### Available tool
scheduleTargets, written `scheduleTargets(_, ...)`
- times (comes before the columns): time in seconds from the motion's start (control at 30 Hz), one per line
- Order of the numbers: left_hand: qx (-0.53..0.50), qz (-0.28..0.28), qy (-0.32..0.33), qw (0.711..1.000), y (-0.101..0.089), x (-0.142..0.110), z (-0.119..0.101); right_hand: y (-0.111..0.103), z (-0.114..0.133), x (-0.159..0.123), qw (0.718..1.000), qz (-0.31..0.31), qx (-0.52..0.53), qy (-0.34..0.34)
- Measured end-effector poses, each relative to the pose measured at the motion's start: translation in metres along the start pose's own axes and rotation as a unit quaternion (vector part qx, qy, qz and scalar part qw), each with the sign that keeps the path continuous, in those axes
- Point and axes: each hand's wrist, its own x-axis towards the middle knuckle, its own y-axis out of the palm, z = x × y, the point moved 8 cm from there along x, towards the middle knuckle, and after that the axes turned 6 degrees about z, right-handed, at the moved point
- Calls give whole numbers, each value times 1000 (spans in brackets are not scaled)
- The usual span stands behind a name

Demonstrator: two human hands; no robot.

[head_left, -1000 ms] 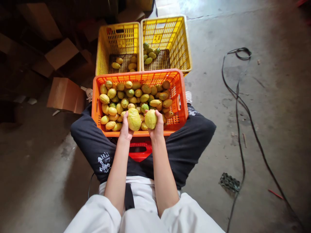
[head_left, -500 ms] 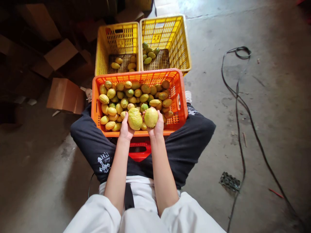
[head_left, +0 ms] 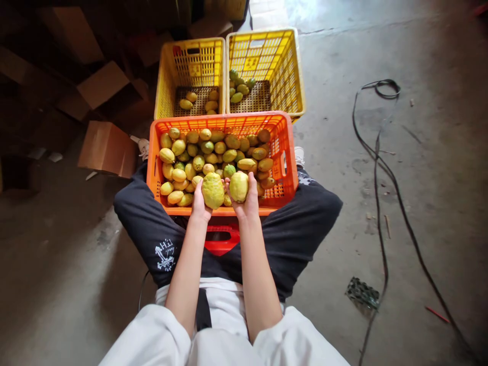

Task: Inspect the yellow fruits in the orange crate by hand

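Observation:
My left hand (head_left: 200, 204) is closed around a lumpy yellow-green fruit (head_left: 213, 191), its thumb along the fruit's left side. In my right hand (head_left: 249, 202) rests a smoother, rounder yellow fruit (head_left: 239, 186), gripped from below and from the right. Both fruits are held side by side, a small gap apart, over the near edge of an orange crate (head_left: 152, 168). Many oval fruits (head_left: 198, 162), yellow to green with some brownish ones, fill much of that crate. I cannot tell their exact kind.
Behind the orange crate stand two yellow crates, the left one (head_left: 164, 76) with several yellowish fruits and the right one (head_left: 285, 66) with several greener ones. Cardboard boxes (head_left: 109, 148) lie at the left. A black cable (head_left: 396, 195) runs over the floor at the right.
The fruit in my right hand has turned slightly. Both hands keep hold of the same fruits in nearly the same place. The whole view has shifted a little.

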Motion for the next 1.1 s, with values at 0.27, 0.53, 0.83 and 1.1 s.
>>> scheduleTargets(0.27,41,5,28,999,-15,8,-1,1,0,-1,999,28,-33,-8)
scheduleTargets(0.53,71,6,69,995,-20,15,4,0,-1,-3,1000,6,9,18)
scheduleTargets(0.83,42,-14,66,997,-13,7,-4,3,1,-7,999,-25,25,34)
scheduleTargets(1.1,-16,2,27,1000,3,-6,-7,2,-1,-2,999,3,34,34)
